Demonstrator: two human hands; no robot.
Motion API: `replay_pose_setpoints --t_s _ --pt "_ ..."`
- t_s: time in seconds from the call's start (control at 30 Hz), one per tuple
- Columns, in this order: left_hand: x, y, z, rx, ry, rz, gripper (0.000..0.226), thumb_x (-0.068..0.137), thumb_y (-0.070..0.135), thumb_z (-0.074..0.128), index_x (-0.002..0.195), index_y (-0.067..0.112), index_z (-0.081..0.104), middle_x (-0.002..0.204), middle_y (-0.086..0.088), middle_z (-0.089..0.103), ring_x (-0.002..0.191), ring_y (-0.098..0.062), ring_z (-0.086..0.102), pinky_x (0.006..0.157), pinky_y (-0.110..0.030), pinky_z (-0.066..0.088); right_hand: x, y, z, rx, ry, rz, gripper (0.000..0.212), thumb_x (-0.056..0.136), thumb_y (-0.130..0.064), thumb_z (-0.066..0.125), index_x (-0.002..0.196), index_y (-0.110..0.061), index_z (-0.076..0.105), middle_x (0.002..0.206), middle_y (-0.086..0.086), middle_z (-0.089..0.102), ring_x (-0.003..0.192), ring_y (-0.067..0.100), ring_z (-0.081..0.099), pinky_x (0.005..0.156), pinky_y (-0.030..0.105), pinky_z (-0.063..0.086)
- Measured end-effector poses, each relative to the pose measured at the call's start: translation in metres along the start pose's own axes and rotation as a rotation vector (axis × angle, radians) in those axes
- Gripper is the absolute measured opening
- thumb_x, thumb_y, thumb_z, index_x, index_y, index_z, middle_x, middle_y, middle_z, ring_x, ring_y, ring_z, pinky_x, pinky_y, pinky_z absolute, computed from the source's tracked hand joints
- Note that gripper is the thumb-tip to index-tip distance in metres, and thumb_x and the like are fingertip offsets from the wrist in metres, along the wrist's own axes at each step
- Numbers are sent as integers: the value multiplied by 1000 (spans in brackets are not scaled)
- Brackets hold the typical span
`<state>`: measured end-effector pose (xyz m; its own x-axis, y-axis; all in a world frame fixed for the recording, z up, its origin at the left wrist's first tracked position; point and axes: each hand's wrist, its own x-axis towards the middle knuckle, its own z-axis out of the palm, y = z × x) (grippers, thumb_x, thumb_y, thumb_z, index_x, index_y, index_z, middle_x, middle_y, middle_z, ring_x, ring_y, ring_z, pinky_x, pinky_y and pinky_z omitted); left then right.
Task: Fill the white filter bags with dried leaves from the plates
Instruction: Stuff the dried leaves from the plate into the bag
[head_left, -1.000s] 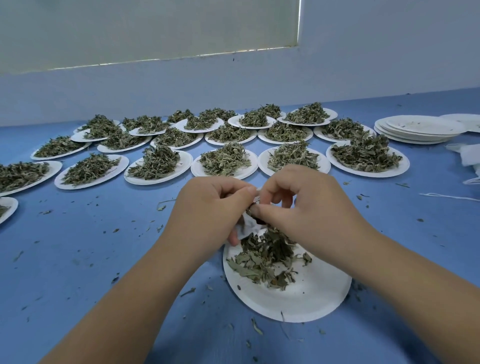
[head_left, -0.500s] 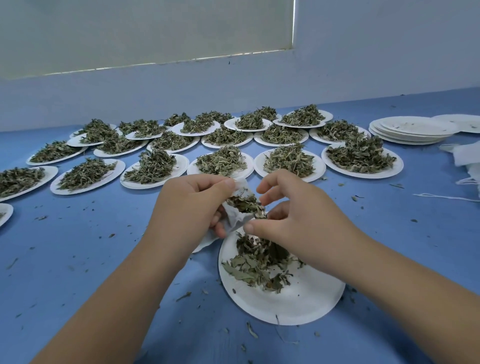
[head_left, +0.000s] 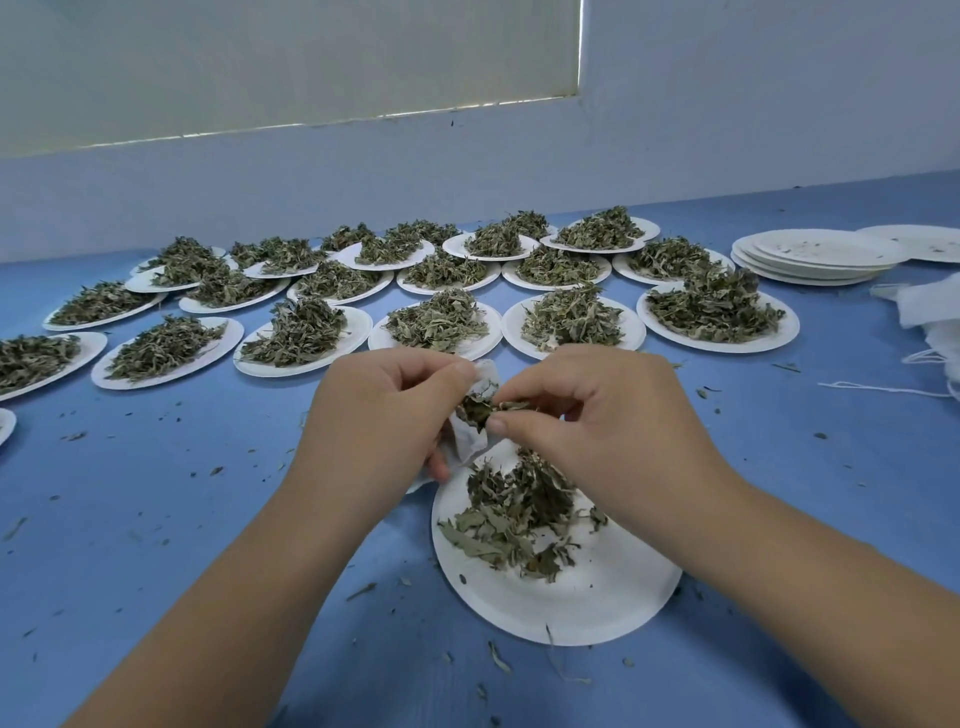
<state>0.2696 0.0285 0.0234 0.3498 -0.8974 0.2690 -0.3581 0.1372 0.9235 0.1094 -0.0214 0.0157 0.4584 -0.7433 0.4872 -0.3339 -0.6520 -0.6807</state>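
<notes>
At frame centre, the left hand (head_left: 384, 415) is gripping the filter bag (head_left: 470, 441) while the right hand (head_left: 587, 421) is pinching dried leaves (head_left: 480, 408) into its mouth, risking spillage if misaligned.

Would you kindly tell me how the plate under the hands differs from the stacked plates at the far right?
The near plate lies single; the stacked plates are several, nested. The near plate holds a loose pile of leaves; the stacked plates carry only crumbs. Both are white, round, on the blue table.
</notes>
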Motion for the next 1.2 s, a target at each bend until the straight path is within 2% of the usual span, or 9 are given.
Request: replay_pose_setpoints --t_s 0.13,0.3,0.47,0.6,0.7,0.83,1.03,1.1,1.2 --pt "-4 2 4 114 -8 86 18 88 21 65 74 21 75 43 -5 59 32 -14 51 40 -14 40 1 1 -1 -32 -23 3 9 77 -33 77 85 -35 77 75 -9 54 68 4 49 66 26 43" --pt "-6 2 5 143 -24 91 18 90 21 64 76 24 75 39 -2 55 33 -15 53 43 -14 41 3 1 -7 -60 -31 0 10 78 -32 76 87 -37 77 71 -7 57 67 4 50 61 20 38" --pt "-6 2 5 135 -30 97 20 89 21 64 73 25 75 41 -5 56 33 -15 53 43 -14 40 0 -2 -1 -198 -186 -112 14 92 -23 61 97 -20 74 78 1 58 74 11 50 71 33 41" --pt "-6 2 4 120 -29 92 19 89 21 64 74 24 76 43 -7 58 34 -16 53 43 -14 41 2 -1 1 -217 -150 -151 15 91 -23 62 88 -16 75 75 3 60 73 15 53 69 37 43" --pt "-7 3 5 130 -41 100 20 90 19 64 75 23 76 47 -10 60 34 -16 52 43 -15 41 2 -1 0 -76 -60 -72 6 80 -27 76 74 -28 77 71 -6 60 67 7 52 61 28 42" --pt "-8 3 7 131 -52 122 20 91 18 64 74 22 75 46 -9 57 33 -15 50 40 -16 40 7 1 4 38 -1 89 21 65 -30 84 56 -32 66 70 -11 48 65 -6 48 59 8 34" --pt "-10 5 5 140 -25 144 20 90 16 65 75 25 76 44 2 57 33 -3 48 36 -13 37 26 4 0 46 -194 231 38 64 -39 84 81 -26 54 79 -7 54 57 -5 44 51 9 34" --pt "-10 6 3 151 -19 157 20 89 19 66 74 26 76 46 -1 58 34 -4 49 37 -14 37 35 2 -1 150 -300 316 37 69 -32 83 94 -25 58 94 1 60 60 2 52 54 18 45" --pt "-10 6 2 163 -24 169 16 87 29 64 75 26 76 48 -5 57 36 -5 48 40 -22 40 45 -4 2 212 -460 366 22 79 -14 74 99 -18 64 93 14 66 62 13 59 53 24 51"
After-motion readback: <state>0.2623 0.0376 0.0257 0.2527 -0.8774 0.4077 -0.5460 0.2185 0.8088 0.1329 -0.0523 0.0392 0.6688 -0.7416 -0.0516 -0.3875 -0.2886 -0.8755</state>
